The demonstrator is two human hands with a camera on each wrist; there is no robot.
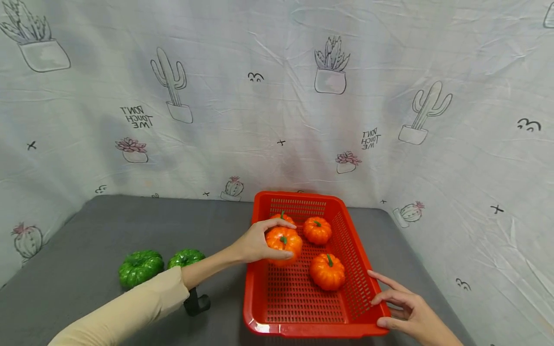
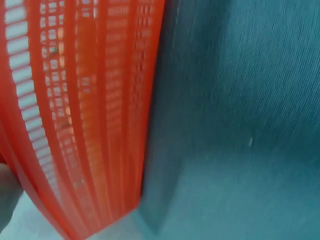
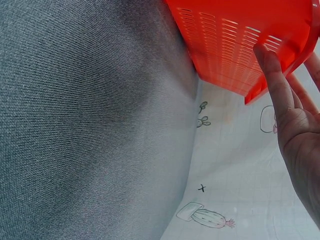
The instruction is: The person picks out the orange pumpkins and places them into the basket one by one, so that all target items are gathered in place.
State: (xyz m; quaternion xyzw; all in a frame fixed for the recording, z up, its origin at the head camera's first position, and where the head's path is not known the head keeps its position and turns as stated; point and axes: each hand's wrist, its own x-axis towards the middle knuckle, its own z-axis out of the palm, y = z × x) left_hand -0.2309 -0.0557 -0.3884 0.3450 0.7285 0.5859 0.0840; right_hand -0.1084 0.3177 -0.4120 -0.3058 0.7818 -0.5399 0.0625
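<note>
My left hand (image 1: 255, 242) holds an orange pumpkin (image 1: 283, 242) between thumb and fingers, over the left side of a red plastic basket (image 1: 316, 329). Another orange pumpkin (image 1: 282, 219) shows partly behind that hand. Two more, an upper pumpkin (image 1: 317, 230) and a lower pumpkin (image 1: 327, 272), sit on the basket's floor. At the front right corner, my right hand (image 1: 404, 307) touches the basket's rim with loosely extended fingers. Fingers (image 3: 280, 85) of this hand lie against the outer wall in the right wrist view. The left wrist view shows mostly the basket's slotted side (image 2: 85, 100).
Two green pumpkins, a left one (image 1: 140, 268) and a right one (image 1: 186, 258), lie on the grey tabletop (image 1: 216, 221) left of the basket. The left forearm passes just in front of them. A black strap (image 1: 196, 302) hangs beneath that wrist. A patterned white curtain (image 1: 277, 105) surrounds the table.
</note>
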